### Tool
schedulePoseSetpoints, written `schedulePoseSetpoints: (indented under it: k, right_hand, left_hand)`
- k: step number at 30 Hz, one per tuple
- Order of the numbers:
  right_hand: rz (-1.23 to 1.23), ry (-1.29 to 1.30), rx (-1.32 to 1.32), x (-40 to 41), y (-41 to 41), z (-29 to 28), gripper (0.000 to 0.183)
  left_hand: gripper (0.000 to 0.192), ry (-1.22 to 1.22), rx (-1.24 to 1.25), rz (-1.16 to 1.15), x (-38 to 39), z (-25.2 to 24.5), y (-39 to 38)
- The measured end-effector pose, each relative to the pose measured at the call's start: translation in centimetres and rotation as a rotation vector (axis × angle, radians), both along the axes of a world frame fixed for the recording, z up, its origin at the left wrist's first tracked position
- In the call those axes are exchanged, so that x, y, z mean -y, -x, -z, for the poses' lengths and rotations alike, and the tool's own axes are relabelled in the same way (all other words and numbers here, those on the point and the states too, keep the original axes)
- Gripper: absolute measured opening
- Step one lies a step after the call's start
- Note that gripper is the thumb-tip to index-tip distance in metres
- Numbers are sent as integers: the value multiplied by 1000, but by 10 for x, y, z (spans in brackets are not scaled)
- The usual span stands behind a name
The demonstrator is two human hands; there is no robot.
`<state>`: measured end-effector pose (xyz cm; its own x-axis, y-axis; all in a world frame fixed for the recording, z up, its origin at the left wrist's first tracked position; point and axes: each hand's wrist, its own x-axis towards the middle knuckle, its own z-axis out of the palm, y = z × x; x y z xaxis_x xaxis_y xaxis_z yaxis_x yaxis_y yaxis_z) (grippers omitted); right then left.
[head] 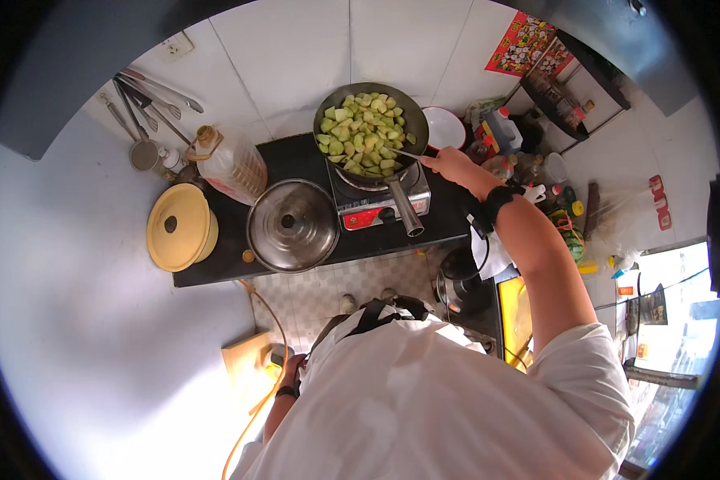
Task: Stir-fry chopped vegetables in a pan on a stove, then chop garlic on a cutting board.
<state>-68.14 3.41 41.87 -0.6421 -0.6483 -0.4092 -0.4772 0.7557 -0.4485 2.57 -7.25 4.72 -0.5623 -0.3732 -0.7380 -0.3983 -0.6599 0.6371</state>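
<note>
My right hand [450,165] is closed around the handle of a metal utensil [403,153]. The utensil's far end lies among pale green vegetable chunks [366,129], so I cannot tell whether it is a spoon or a turner. The chunks fill a dark frying pan [421,129] on a portable gas stove [381,207], and the pan's metal handle [405,207] points towards me. Down at my left side hangs my left hand [293,367], partly hidden by my shirt; its fingers and anything in them are unclear.
Left of the stove are a metal lid [293,225], a large plastic jug [231,165] and a yellow lidded pot [177,228]. A red-rimmed white bowl [445,127] and several bottles stand to the right. Kitchen tools hang on the wall [156,99]. An orange hose [279,324] runs down beside me.
</note>
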Motion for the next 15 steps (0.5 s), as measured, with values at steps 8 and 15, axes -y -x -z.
schedulePoseSetpoints:
  k: [8, 15]
  right_hand:
    - [-71, 47, -284, -13, 16, -37, 53]
    - [-173, 6, -873, -33, -1, -78, 30]
  left_hand:
    - [22, 921, 226, 814, 11, -22, 9]
    - [18, 520, 272, 608, 10, -88, 90]
